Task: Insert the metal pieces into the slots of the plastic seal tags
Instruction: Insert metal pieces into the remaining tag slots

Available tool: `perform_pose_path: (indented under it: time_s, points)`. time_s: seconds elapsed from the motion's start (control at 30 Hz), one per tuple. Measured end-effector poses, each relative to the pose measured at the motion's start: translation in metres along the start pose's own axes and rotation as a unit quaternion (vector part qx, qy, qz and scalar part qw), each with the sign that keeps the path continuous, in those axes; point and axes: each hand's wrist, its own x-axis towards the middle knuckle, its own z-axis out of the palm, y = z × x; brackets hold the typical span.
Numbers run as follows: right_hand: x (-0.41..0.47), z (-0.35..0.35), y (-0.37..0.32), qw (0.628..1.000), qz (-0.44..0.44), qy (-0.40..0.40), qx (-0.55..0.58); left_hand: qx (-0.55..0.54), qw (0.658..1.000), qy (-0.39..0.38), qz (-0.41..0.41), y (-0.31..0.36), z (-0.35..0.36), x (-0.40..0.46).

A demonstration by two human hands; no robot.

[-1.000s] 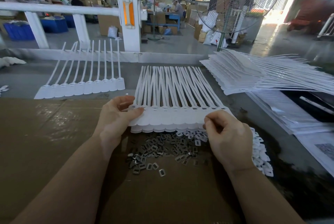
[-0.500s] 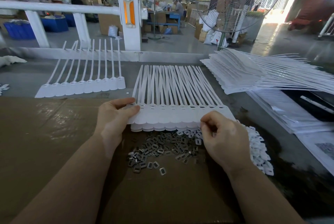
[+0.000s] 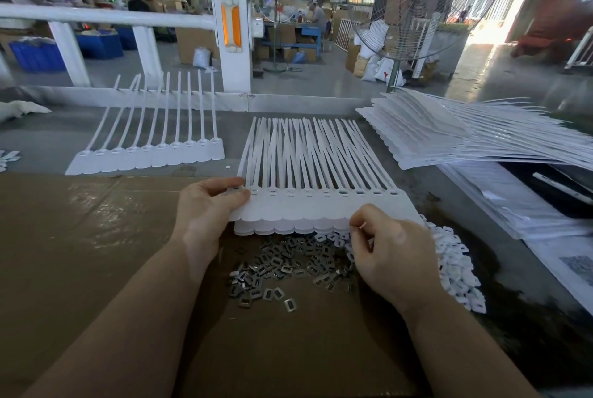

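Observation:
A stack of white plastic seal tag sheets (image 3: 321, 205) lies in front of me, straps pointing away and a row of slots along the heads. My left hand (image 3: 205, 211) holds the stack's left end, thumb on top by the first slot. My right hand (image 3: 391, 253) is curled at the stack's near right edge, fingertips pinched together over the pile; what they hold is too small to tell. A pile of small metal pieces (image 3: 288, 266) lies on the brown cardboard (image 3: 96, 253) just below the stack.
Another tag sheet (image 3: 150, 153) lies to the left. A big fanned pile of tag sheets (image 3: 465, 137) sits at the right. Small white plastic caps (image 3: 459, 272) are heaped right of my right hand. A white railing and a floor fan stand beyond the table.
My right hand slid from the stack's right end down and left to its near edge above the metal pieces. My left hand kept its hold.

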Motion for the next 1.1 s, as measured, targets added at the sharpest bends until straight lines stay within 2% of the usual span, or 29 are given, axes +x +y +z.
perform_pose_path:
  time_s: [0.2, 0.43, 0.57, 0.83, 0.9, 1.03, 1.1]
  points:
    - [0.0013, 0.0018, 0.0027, 0.998, 0.031, 0.009, 0.053, 0.004, 1.0, 0.001, -0.002, 0.0014, 0.0003, -0.0001]
    - [0.0018, -0.0013, -0.0021, 0.998, -0.044, -0.025, -0.025, 0.013, 1.0, 0.002, -0.002, 0.0014, 0.0001, 0.0002]
    - [0.0001, 0.0004, -0.0028, 0.997, -0.057, -0.04, -0.039, 0.014, 1.0, 0.0, -0.001, 0.0013, 0.0005, -0.0004]
    - [0.0022, 0.0014, -0.0032, 0.995, -0.071, -0.051, 0.053, 0.015, 1.0, -0.004, 0.001, 0.0015, 0.0007, -0.0005]
    - [0.0026, 0.0021, -0.0023, 0.994, -0.06, -0.03, 0.084, 0.013, 1.0, -0.004, 0.001, 0.0012, 0.0004, -0.0002]
    - [0.0043, 0.005, 0.0033, 0.986, 0.023, 0.047, 0.158, 0.004, 1.0, -0.01, 0.009, 0.001, 0.0003, -0.0004]
    - [0.0048, 0.0073, 0.0051, 0.981, 0.056, 0.06, 0.177, 0.003, 1.0, -0.009, 0.016, 0.0005, 0.0, -0.0001]
